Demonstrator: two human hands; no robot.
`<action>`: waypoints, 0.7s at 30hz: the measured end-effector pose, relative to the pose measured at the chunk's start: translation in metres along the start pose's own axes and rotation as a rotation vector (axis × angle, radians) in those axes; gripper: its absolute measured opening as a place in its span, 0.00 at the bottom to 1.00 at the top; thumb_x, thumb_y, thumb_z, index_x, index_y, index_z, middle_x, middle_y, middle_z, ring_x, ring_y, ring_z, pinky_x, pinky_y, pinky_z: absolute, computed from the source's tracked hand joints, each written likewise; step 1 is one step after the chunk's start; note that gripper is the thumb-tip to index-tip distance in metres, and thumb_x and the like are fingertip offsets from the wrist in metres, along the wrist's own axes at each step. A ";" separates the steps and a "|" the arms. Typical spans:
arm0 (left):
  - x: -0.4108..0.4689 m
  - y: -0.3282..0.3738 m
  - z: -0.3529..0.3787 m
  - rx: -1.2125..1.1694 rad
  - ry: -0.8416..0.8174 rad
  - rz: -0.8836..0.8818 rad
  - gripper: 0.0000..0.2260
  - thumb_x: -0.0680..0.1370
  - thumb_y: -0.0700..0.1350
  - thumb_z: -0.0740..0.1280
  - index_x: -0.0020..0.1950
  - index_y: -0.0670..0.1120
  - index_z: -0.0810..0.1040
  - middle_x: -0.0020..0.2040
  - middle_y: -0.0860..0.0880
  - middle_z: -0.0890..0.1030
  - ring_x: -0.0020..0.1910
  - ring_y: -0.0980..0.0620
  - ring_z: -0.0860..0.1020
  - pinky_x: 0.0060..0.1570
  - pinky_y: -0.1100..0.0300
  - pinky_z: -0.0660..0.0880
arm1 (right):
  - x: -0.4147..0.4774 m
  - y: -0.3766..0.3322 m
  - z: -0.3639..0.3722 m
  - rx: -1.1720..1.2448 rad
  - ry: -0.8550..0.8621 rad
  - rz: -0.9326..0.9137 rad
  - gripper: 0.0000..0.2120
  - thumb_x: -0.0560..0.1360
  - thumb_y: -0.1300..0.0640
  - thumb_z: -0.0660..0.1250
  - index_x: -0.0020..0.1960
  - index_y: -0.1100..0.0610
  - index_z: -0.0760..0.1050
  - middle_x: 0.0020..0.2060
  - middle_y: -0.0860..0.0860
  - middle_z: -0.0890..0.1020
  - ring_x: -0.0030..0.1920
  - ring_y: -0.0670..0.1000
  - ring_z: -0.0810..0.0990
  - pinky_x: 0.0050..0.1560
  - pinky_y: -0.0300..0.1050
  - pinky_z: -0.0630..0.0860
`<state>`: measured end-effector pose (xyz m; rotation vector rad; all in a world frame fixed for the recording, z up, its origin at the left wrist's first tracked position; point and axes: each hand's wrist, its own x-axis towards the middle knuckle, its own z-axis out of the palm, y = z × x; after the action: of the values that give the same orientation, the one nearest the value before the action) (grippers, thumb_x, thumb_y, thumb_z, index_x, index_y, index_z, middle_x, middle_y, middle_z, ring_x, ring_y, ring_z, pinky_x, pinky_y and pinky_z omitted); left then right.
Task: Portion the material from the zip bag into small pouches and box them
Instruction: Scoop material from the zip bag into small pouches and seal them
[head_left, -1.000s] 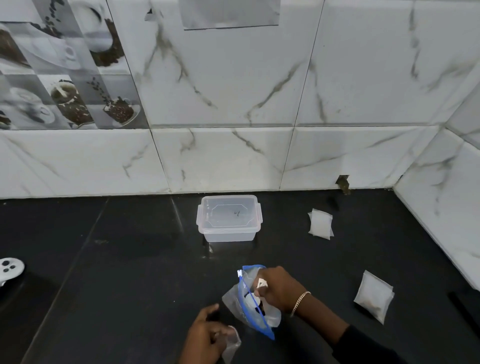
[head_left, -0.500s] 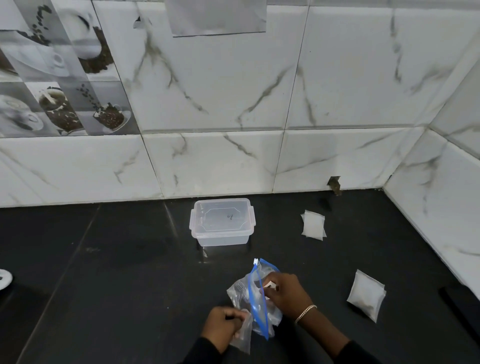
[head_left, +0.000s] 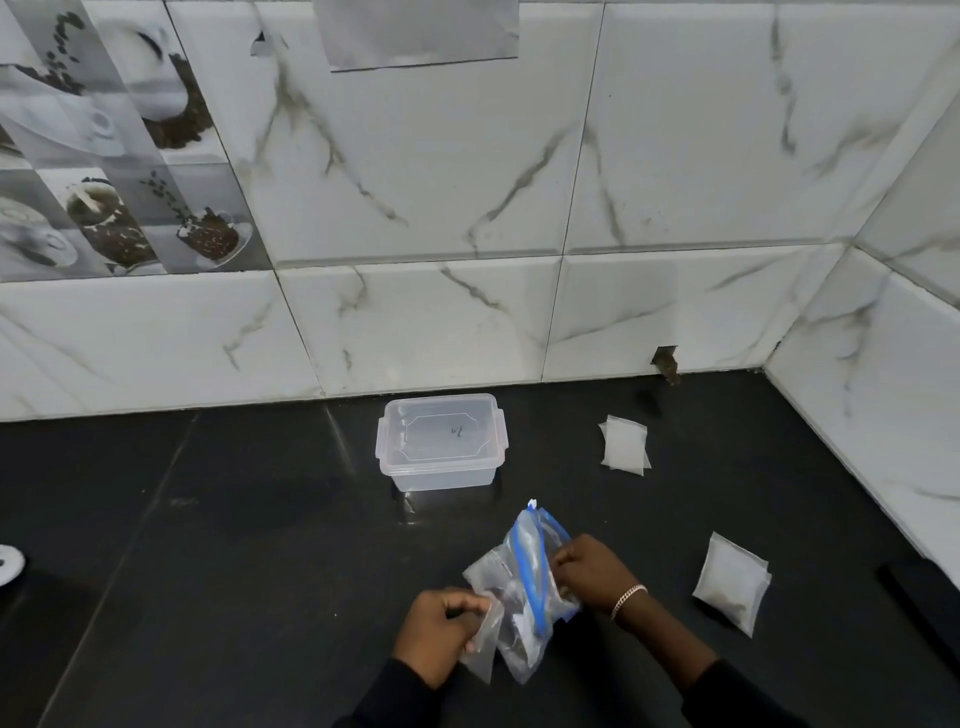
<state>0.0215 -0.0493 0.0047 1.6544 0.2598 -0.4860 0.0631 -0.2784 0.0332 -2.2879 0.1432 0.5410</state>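
Observation:
A clear zip bag (head_left: 524, 587) with a blue zipper strip hangs above the black counter near its front edge. My right hand (head_left: 592, 571) pinches the bag's open mouth from the right. My left hand (head_left: 441, 631) grips a small clear pouch (head_left: 483, 649) just left of the bag, touching it. A clear plastic box (head_left: 441, 441) with its lid on stands beyond them, near the wall. Two filled pouches lie on the counter: one (head_left: 625, 445) at the back right, another (head_left: 732, 582) to the right of my right hand.
The black counter (head_left: 208, 545) runs left to right, bounded by marble-tiled walls behind (head_left: 467, 208) and on the right (head_left: 883, 415). A white object (head_left: 10, 564) is cut off at the left edge. A dark object (head_left: 919, 597) lies at the far right.
My left hand has risen and closed on the small pouch, bringing it against the zip bag. The bag has turned more upright. The view has tilted slightly.

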 end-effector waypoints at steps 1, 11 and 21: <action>-0.001 -0.003 -0.002 0.020 0.010 -0.003 0.16 0.73 0.27 0.64 0.38 0.44 0.87 0.42 0.45 0.84 0.24 0.56 0.73 0.27 0.64 0.70 | 0.000 0.000 -0.002 -0.035 0.007 -0.014 0.08 0.65 0.60 0.66 0.30 0.57 0.81 0.20 0.45 0.74 0.23 0.39 0.72 0.31 0.32 0.68; -0.015 -0.024 -0.019 0.273 0.089 0.010 0.09 0.57 0.52 0.68 0.33 0.59 0.86 0.45 0.55 0.85 0.39 0.58 0.83 0.45 0.56 0.81 | 0.000 -0.015 0.002 -0.113 0.125 -0.132 0.03 0.68 0.57 0.74 0.36 0.56 0.85 0.43 0.48 0.80 0.44 0.41 0.77 0.42 0.26 0.69; -0.045 0.019 -0.035 0.472 0.261 0.274 0.16 0.68 0.31 0.70 0.38 0.54 0.87 0.43 0.63 0.84 0.43 0.66 0.82 0.45 0.74 0.75 | -0.012 0.000 -0.010 0.156 0.339 0.016 0.03 0.65 0.57 0.77 0.34 0.55 0.84 0.50 0.45 0.82 0.47 0.40 0.80 0.42 0.34 0.71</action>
<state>-0.0041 -0.0125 0.0444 2.1806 0.1085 -0.1230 0.0552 -0.2862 0.0445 -2.2085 0.3570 0.1390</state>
